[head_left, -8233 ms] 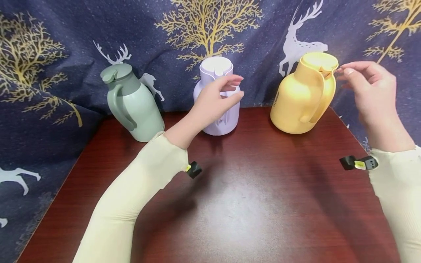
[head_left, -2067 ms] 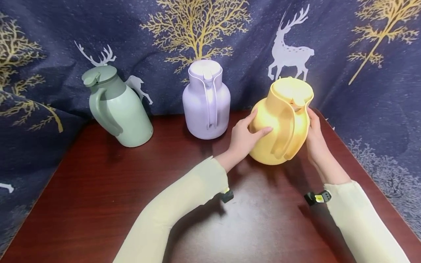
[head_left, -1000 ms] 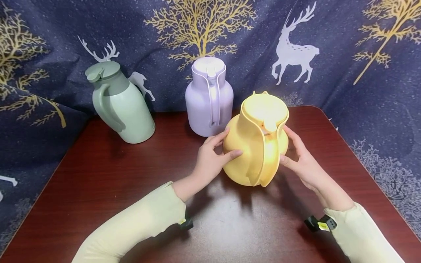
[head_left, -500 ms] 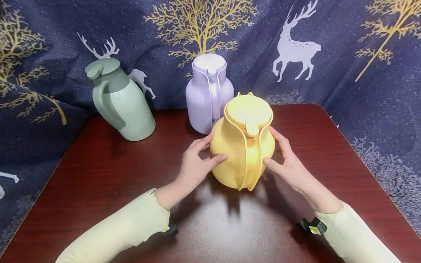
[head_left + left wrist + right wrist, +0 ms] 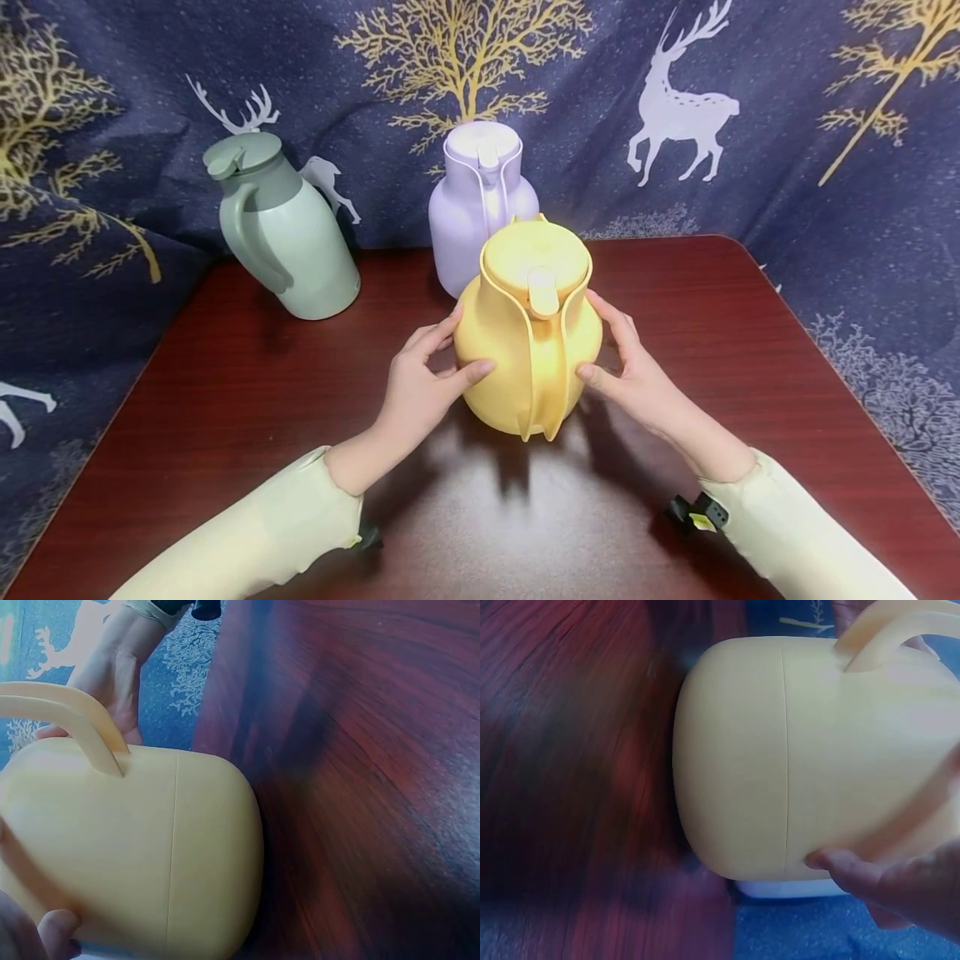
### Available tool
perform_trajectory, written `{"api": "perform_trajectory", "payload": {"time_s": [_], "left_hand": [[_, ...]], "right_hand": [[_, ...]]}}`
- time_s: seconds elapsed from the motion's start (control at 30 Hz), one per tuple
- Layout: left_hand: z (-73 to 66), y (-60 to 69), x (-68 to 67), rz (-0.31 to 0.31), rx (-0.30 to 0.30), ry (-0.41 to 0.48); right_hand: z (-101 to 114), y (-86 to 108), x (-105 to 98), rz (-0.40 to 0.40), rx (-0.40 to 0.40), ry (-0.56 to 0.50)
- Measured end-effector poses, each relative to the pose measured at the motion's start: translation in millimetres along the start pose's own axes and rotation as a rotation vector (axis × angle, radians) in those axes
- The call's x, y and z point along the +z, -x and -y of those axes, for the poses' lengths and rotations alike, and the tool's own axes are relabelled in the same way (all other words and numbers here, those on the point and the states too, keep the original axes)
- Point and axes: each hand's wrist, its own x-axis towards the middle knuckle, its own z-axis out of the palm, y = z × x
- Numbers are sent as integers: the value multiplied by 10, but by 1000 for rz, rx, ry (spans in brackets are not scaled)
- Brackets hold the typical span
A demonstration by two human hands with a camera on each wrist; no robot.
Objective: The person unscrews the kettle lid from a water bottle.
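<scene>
A yellow thermos jug [image 5: 495, 329] is near the middle of the table, in front of the purple one, with its handle facing me. My left hand [image 5: 420, 383] holds its left side, thumb in front and fingers reaching round behind. On the other side my right hand [image 5: 637, 379] grips it the same way. Both wrist views show the yellow body [image 5: 135, 832] from the side, its base [image 5: 705, 765] at or very close to the tabletop; contact is hard to tell. The far fingertips of both hands are partly hidden by the jug.
Behind the yellow jug stands a purple thermos jug [image 5: 457, 225], its lower right part covered. A green thermos jug [image 5: 303, 250] is at the back left. The dark red table [image 5: 247, 433] meets a blue cloth [image 5: 585, 100] printed with deer and trees.
Both hands came to the yellow jug and took hold of it. It moved from the back right leftward and toward me, its handle turning to face me. The purple and green jugs stayed put.
</scene>
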Motion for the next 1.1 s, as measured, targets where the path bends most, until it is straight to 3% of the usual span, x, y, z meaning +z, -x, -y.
{"api": "perform_trajectory", "payload": {"time_s": [0.37,0.73,0.97,1.1], "left_hand": [[67,55,-176,-61,-1,-33],[65,63,-250,-67,-16,-44],[64,58,-283,-46,-36,-27],[63,56,-282,15,-63,-17]], "right_hand": [[-11,-151,151,50,-26,-23],[-21,-188,238,43,-35,-11],[-14,-187,269,39,-42,13],[-16,-161,258,37,-42,36]]}}
